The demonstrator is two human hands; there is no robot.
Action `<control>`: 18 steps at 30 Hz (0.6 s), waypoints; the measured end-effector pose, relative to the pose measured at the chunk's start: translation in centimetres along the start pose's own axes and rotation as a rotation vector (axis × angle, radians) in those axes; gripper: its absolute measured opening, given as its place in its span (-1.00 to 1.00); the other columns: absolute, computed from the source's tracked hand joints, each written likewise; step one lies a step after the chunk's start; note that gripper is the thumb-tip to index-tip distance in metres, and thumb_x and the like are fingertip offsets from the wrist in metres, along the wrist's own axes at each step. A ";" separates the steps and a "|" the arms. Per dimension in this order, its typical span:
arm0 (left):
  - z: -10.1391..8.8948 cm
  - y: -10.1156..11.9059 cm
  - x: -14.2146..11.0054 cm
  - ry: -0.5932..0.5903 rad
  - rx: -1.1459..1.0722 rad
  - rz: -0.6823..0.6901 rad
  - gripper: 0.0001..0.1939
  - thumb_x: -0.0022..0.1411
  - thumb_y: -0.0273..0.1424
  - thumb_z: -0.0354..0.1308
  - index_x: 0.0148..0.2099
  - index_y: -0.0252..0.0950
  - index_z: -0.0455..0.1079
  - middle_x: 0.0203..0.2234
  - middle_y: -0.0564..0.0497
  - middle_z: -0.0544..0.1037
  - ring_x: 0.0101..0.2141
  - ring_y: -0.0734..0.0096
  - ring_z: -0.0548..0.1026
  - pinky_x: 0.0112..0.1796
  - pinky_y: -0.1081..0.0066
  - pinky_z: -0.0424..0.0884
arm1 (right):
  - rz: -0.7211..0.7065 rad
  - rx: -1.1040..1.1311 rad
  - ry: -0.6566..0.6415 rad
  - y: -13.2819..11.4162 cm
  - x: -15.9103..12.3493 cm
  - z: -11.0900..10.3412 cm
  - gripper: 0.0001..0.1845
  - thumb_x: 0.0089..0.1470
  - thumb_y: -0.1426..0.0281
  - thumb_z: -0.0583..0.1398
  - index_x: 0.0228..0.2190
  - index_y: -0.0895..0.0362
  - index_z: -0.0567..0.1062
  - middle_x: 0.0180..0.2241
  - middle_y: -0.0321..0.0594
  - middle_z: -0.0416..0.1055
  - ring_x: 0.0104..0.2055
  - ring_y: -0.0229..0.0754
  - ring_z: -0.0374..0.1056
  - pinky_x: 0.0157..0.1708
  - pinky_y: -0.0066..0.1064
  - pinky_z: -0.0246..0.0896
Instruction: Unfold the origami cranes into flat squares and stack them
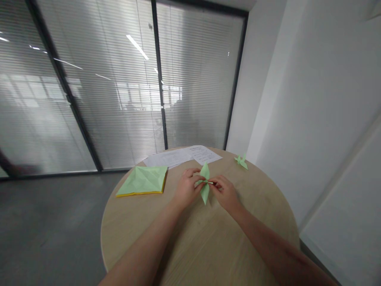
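Between my two hands is a light green origami crane [205, 193], its two wings spread, one pointing away from me and one towards me. My left hand [188, 184] pinches its left side with thumb and fingers. From the other side my right hand [224, 190] grips a thin pointed end of the folded paper. The fingers partly hide the crane's middle. It is held just above the round wooden table.
At the left of the table [199, 246] lies a stack of green paper [145, 179] with yellow edges beneath. White printed sheets [205, 154] lie at the back. Another green paper crane [241, 161] stands at the back right. Beyond are a glass partition with blinds [196, 79] and a white wall [321, 119].
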State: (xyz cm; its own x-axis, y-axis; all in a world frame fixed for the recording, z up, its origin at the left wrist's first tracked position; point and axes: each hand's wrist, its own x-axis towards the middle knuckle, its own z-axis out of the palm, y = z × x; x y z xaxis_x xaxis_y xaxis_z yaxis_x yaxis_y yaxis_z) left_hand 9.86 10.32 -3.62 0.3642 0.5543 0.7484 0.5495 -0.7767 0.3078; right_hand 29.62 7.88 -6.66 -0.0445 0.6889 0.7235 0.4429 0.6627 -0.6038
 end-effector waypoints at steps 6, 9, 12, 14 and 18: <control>-0.3 0.2 0.2 -0.011 -0.011 -0.021 -0.88 0.29 -0.44 0.30 -0.22 -0.17 0.67 -0.15 -0.11 0.60 -0.07 0.10 0.53 -0.01 0.13 0.47 | 0.043 0.013 0.000 0.0 0.0 0.0 -0.83 0.25 0.26 0.23 -0.26 0.01 0.64 -0.25 -0.13 0.54 -0.28 -0.11 0.47 -0.36 -0.36 0.41; -0.1 0.0 0.1 0.010 -0.048 -0.039 -0.88 0.28 -0.47 0.31 -0.24 -0.17 0.67 -0.15 -0.12 0.59 -0.06 0.10 0.54 -0.01 0.12 0.48 | 0.075 0.039 0.010 0.0 0.0 0.0 -0.82 0.25 0.23 0.24 -0.27 0.01 0.63 -0.25 -0.14 0.54 -0.29 -0.11 0.47 -0.39 -0.37 0.40; 0.0 -0.3 0.1 0.012 -0.055 -0.045 -0.88 0.27 -0.48 0.31 -0.24 -0.17 0.67 -0.13 -0.11 0.59 -0.05 0.11 0.54 0.00 0.12 0.49 | 0.089 0.047 0.013 0.1 0.1 0.1 -0.81 0.24 0.22 0.24 -0.27 0.01 0.63 -0.25 -0.15 0.54 -0.29 -0.12 0.47 -0.39 -0.37 0.39; 0.0 -0.4 0.1 0.016 -0.059 -0.049 -0.89 0.27 -0.48 0.32 -0.24 -0.18 0.67 -0.12 -0.10 0.59 -0.05 0.13 0.55 0.00 0.14 0.50 | 0.098 0.054 0.016 0.3 0.1 0.1 -0.81 0.23 0.21 0.24 -0.28 0.01 0.63 -0.25 -0.15 0.54 -0.29 -0.12 0.47 -0.38 -0.37 0.40; -0.3 -0.4 0.2 0.044 -0.125 -0.092 -0.87 0.26 -0.50 0.32 -0.25 -0.18 0.68 -0.15 -0.09 0.57 -0.08 0.17 0.56 -0.03 0.17 0.53 | 0.143 0.095 0.045 1.3 0.1 0.3 -0.79 0.21 0.16 0.26 -0.34 0.02 0.61 -0.30 -0.16 0.53 -0.27 -0.10 0.47 -0.36 -0.35 0.42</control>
State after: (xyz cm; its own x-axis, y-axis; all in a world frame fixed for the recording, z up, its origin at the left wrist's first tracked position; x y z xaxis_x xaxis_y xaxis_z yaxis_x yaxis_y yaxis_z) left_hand 9.52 10.68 -3.40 0.2822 0.6133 0.7377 0.4798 -0.7561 0.4451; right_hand 29.90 8.90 -7.41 0.0544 0.7659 0.6406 0.3552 0.5848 -0.7293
